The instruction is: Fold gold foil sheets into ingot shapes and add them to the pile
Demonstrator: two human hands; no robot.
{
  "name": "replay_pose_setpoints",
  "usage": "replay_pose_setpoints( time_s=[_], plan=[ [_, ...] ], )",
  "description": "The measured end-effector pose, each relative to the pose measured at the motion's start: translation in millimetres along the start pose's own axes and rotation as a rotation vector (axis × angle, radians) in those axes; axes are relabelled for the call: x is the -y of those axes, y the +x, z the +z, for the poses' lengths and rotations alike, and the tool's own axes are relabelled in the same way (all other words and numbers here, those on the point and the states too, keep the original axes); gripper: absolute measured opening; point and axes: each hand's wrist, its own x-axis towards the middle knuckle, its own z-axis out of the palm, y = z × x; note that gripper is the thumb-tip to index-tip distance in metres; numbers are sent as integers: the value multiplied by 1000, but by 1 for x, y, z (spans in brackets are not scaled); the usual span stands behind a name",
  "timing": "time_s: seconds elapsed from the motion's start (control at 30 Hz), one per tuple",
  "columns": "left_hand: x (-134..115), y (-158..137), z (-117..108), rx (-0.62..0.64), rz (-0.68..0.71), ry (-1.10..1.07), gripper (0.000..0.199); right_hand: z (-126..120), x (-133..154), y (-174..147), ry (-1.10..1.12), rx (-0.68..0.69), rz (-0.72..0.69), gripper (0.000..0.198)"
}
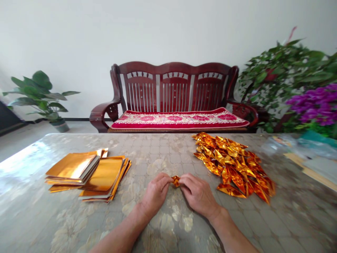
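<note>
Between my two hands is a small folded gold foil paper piece (pixel 175 181), pinched at both of its ends. My left hand (pixel 157 191) grips its left end with closed fingers, and my right hand (pixel 198 193) grips the right end the same way. Most of the piece is covered by the fingers; only its creased middle shows. To the left lie stacks of flat gold foil paper sheets (pixel 104 174). On the right spreads a pile of folded gold foil papers (pixel 233 163) with pointed ends.
A patterned cloth (pixel 168 225) covers the table. Clear plastic bags (pixel 281 144) and flat card pieces (pixel 313 172) lie at the right. Behind the table stands a dark red wooden bench (pixel 175 88), with a potted plant (pixel 50 95) to the left and purple flowers (pixel 316 103) to the right.
</note>
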Motion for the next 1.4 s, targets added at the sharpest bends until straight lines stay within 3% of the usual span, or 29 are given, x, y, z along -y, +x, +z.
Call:
replay_pose_setpoints(
  time_s=[0.27, 0.4, 0.73, 1.13, 1.4],
  plan=[
    [0, 1, -1, -11, 22, 3, 41, 2, -5, -1, 21, -82, 18, 27],
    [2, 3, 0, -32, 5, -18, 50, 4, -9, -3, 48, -104, 6, 40],
    [9, 5, 1, -70, -41, -75, 23, 5, -17, -1, 57, -125, -24, 38],
    [4, 9, -2, -68, -161, -33, 17, 8, -14, -1, 210, -52, 9, 33],
    [-1, 9, -3, -15, -190, -94, 12, 16, -17, -4, 245, -97, 46, 29]
  ],
)
